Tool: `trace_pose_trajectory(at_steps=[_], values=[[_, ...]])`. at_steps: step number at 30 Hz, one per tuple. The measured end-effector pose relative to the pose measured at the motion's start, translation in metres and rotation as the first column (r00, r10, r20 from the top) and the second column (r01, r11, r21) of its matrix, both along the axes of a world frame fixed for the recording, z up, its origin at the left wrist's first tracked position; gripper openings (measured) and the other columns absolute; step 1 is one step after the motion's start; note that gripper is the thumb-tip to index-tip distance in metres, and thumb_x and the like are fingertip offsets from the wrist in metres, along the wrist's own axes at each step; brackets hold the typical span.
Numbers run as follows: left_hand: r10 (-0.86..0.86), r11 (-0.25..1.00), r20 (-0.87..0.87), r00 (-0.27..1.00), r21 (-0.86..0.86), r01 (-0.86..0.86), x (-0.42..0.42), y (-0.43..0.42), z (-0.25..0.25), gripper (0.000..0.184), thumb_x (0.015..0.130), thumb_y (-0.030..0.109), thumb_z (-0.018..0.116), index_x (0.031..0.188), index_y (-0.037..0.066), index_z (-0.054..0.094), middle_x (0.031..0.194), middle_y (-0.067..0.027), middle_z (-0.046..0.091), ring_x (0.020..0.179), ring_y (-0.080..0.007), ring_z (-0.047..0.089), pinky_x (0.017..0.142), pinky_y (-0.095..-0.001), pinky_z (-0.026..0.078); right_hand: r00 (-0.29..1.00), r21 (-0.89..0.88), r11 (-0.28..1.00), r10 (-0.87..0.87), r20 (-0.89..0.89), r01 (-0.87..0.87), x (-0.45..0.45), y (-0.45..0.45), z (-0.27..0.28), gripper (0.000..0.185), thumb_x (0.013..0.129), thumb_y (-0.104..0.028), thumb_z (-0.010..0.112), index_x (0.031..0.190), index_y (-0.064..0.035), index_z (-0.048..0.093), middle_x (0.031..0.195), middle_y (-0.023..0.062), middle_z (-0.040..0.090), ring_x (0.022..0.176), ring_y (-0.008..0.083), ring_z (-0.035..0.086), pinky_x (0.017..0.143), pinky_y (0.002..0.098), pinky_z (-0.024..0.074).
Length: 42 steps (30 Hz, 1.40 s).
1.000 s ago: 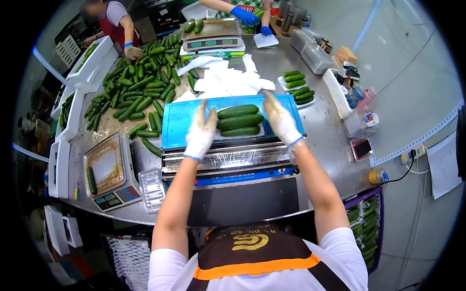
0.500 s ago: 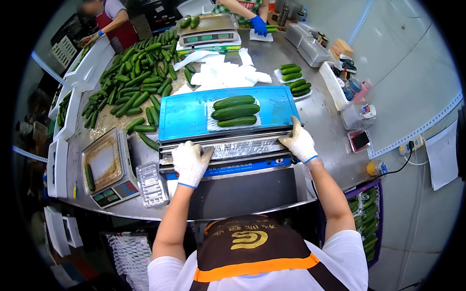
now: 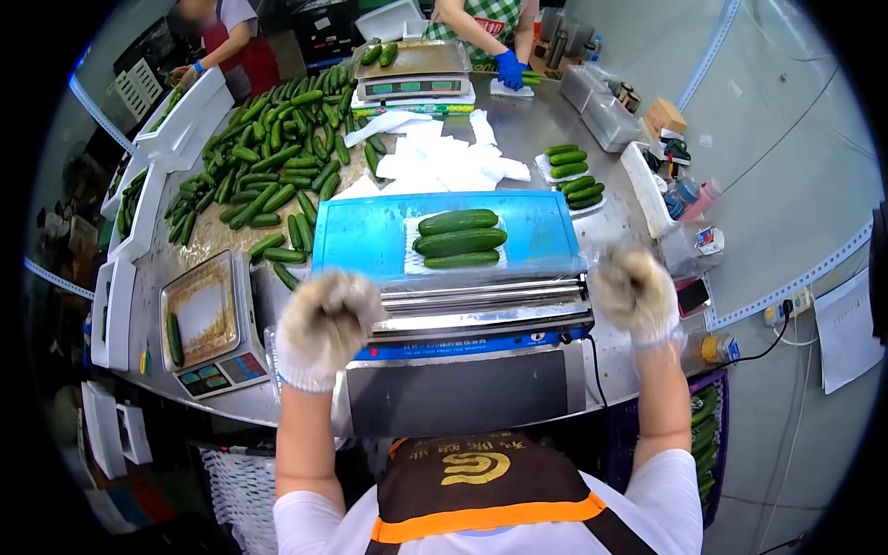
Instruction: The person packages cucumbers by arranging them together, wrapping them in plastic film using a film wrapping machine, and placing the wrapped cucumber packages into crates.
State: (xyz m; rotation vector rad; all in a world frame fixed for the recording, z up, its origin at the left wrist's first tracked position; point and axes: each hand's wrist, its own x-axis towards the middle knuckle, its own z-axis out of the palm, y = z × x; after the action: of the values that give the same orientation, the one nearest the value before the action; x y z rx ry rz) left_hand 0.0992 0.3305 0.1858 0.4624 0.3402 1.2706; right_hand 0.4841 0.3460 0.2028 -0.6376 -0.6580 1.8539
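Three cucumbers (image 3: 460,239) lie side by side on a white foam tray (image 3: 410,254), which rests on the blue top (image 3: 361,236) of a film wrapping machine (image 3: 481,347). My left hand (image 3: 331,319), in a white glove with a soiled palm side, is closed in a fist at the machine's left end. My right hand (image 3: 634,294), gloved alike, is closed beyond its right end. Clear plastic film (image 3: 499,275) stretches between the hands, in front of the tray; its edges are hard to make out. Both gloves are slightly blurred.
Many loose cucumbers (image 3: 268,166) cover the table's left. Scales (image 3: 208,310) stand at left and back (image 3: 412,83). White foam sheets (image 3: 435,157) lie behind the machine; filled trays (image 3: 573,176) sit to its right. Two people work across the table, one wearing blue gloves (image 3: 509,69).
Both hands have lifted off the machine's front bar, moved apart and closed, drawing film out between them. The whole view has shifted slightly.
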Motion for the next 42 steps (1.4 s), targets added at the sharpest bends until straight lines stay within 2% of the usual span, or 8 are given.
trace_pose_trajectory(at_steps=[7,12,17,23,30,37,40,42], values=[[0.563,0.826,-0.333,0.757,0.217,-0.519,0.053,0.168,-0.037,0.025,0.095,0.026,0.059,0.085,0.003,0.064,0.087,-0.0127,0.068,0.088,-0.0225,0.065,0.083,-0.0353,0.052,0.753,0.326,0.894,-0.438,0.491,0.308,-0.068,0.174,-0.074,0.030,0.094,-0.015,0.061,0.118,0.0046,0.061,0.097,0.0104,0.069,0.083,0.0168,0.064,0.075,0.0275,0.0518],[0.198,0.957,-0.980,0.032,0.186,-0.224,0.039,0.184,-0.131,0.039,0.089,0.029,0.062,0.102,-0.008,0.062,0.089,-0.0090,0.066,0.075,-0.0152,0.057,0.071,-0.0264,0.046,0.302,0.354,0.934,-0.351,0.886,0.047,-0.054,0.213,-0.193,0.034,0.091,-0.020,0.065,0.111,0.0071,0.063,0.080,0.0077,0.064,0.067,0.0124,0.057,0.060,0.0247,0.0452],[0.106,0.994,-0.994,0.032,0.105,-0.038,0.032,0.124,-0.075,0.080,0.081,0.045,0.070,0.135,-0.008,0.044,0.122,-0.0287,0.061,0.113,-0.0356,0.061,0.098,-0.0357,0.046,0.406,-0.099,0.992,0.120,0.906,-0.074,-0.055,0.139,-0.112,0.070,0.080,-0.052,0.070,0.108,0.0113,0.064,0.097,0.0205,0.070,0.095,0.0261,0.066,0.085,0.0337,0.0517],[0.235,0.967,-0.938,-0.254,0.201,0.154,0.051,0.093,-0.076,0.102,0.065,0.044,0.083,0.139,-0.010,0.037,0.124,-0.0337,0.057,0.117,-0.0389,0.059,0.101,-0.0388,0.046,0.051,0.127,0.964,-0.118,0.992,-0.234,-0.071,0.105,-0.099,0.074,0.072,-0.029,0.085,0.122,0.0145,0.052,0.104,0.0178,0.066,0.091,0.0194,0.065,0.080,0.0282,0.0527],[0.015,1.000,-0.992,0.128,0.013,-0.019,0.048,0.090,-0.063,0.095,0.066,0.035,0.086,0.134,-0.014,0.042,0.119,-0.0284,0.061,0.105,-0.0259,0.063,0.088,-0.0326,0.053,0.825,-0.145,0.985,0.008,0.566,0.090,-0.073,0.092,-0.109,0.063,0.073,-0.017,0.084,0.116,0.0159,0.051,0.091,0.0143,0.064,0.066,0.0134,0.058,0.054,0.0225,0.0467],[0.020,1.000,-0.971,0.238,0.018,-0.007,0.045,-0.026,-0.073,0.077,0.073,0.025,0.082,0.134,-0.006,0.046,0.106,-0.0162,0.062,0.094,-0.0194,0.060,0.080,-0.0303,0.050,0.717,-0.163,0.984,0.062,0.694,0.074,-0.060,-0.020,-0.092,0.060,0.070,-0.006,0.082,0.119,0.0078,0.051,0.095,0.0098,0.061,0.074,0.0144,0.060,0.059,0.0243,0.0498],[-0.080,0.969,-0.800,0.594,-0.203,-0.142,0.047,-0.087,-0.097,0.060,0.086,0.009,0.067,0.138,-0.001,0.039,0.084,-0.0030,0.053,0.068,-0.0062,0.049,0.055,-0.0202,0.040,0.643,-0.219,0.976,0.154,0.750,0.021,-0.046,-0.079,-0.106,0.064,0.063,0.003,0.082,0.118,0.0058,0.050,0.096,0.0071,0.059,0.084,0.0134,0.062,0.068,0.0239,0.0525],[-0.059,0.935,-0.650,0.757,-0.303,-0.187,0.049,-0.120,-0.129,0.052,0.095,0.018,0.058,0.139,-0.001,0.037,0.093,-0.0072,0.059,0.080,-0.0127,0.057,0.071,-0.0270,0.049,0.783,-0.216,0.976,0.156,0.602,-0.029,-0.045,-0.115,-0.113,0.070,0.058,0.009,0.082,0.118,-0.0003,0.048,0.102,0.0041,0.058,0.091,0.0116,0.059,0.075,0.0255,0.0512]])
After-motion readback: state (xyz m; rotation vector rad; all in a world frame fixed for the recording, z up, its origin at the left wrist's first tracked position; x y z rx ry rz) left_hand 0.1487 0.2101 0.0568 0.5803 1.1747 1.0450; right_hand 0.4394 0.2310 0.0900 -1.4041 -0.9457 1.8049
